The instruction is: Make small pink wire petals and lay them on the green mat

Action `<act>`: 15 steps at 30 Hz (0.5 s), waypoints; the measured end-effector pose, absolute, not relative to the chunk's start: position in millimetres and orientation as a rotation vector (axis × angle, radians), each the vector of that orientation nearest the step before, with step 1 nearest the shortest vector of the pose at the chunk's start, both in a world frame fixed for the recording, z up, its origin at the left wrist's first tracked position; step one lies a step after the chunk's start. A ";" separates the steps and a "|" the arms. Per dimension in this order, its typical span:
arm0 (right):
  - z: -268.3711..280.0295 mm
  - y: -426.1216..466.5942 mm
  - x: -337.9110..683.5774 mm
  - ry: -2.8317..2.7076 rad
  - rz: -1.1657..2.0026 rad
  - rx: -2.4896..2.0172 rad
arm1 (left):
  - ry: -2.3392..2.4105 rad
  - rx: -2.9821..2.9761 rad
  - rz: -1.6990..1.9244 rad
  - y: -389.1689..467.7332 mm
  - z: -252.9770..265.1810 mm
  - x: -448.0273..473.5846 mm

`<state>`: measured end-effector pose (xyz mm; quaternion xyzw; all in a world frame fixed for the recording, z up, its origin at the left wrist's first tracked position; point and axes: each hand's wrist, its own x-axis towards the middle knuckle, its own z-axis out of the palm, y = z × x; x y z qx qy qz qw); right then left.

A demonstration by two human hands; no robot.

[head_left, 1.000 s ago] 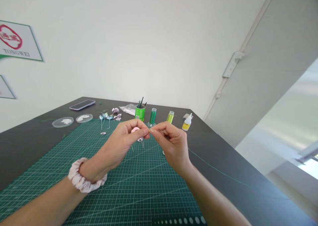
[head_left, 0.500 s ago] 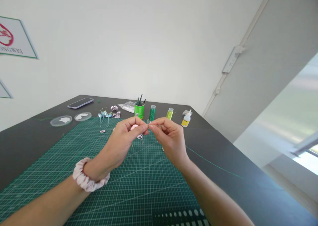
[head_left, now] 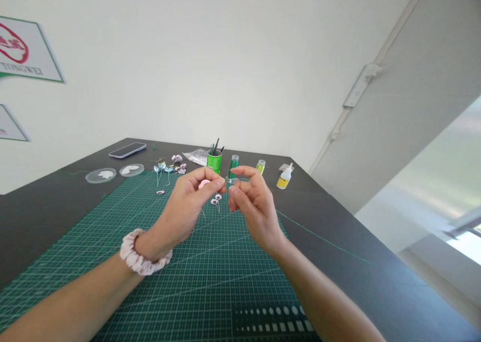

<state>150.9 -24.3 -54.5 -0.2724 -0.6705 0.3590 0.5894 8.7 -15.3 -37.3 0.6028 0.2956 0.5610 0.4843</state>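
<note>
My left hand (head_left: pixel 190 197) is closed in a pinch on a small pink petal (head_left: pixel 204 184), which shows partly between thumb and fingers. From its fingertips a thin greenish strand (head_left: pixel 237 180) runs right to my right hand (head_left: pixel 258 209). That hand is open: its thumb and index finger stand apart, and the other fingers are curled. Whether the strand touches the curled fingers I cannot tell. Below the hands, pale pink loop-shaped petals (head_left: pixel 217 199) on thin wires lie on the green cutting mat (head_left: pixel 188 282).
Behind the hands stand a green can of tools (head_left: pixel 214 161), a green spool (head_left: pixel 234 164), a yellow-green spool (head_left: pixel 260 166) and a glue bottle (head_left: pixel 284 178). Leftward lie blue wired petals (head_left: pixel 161 167), two clear dishes (head_left: pixel 101 176) and a phone (head_left: pixel 128 150). A stencil (head_left: pixel 272 319) lies in front.
My right thumb and index finger have parted from their pinch beside the left fingertips. My left hand keeps its pinch. The view has shifted slightly.
</note>
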 end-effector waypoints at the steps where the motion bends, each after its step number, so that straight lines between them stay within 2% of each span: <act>1: -54.6 -25.1 151.3 -1.559 0.848 -0.624 | 0.712 1.465 1.369 -15.3 -36.9 8.3; 10: -49.9 -20.0 158.8 -1.591 0.801 -0.751 | 0.766 1.522 1.442 -10.0 -41.2 4.4; 15: -55.0 -18.1 154.0 -1.536 0.841 -0.676 | 0.648 1.431 1.379 -9.4 -42.3 6.5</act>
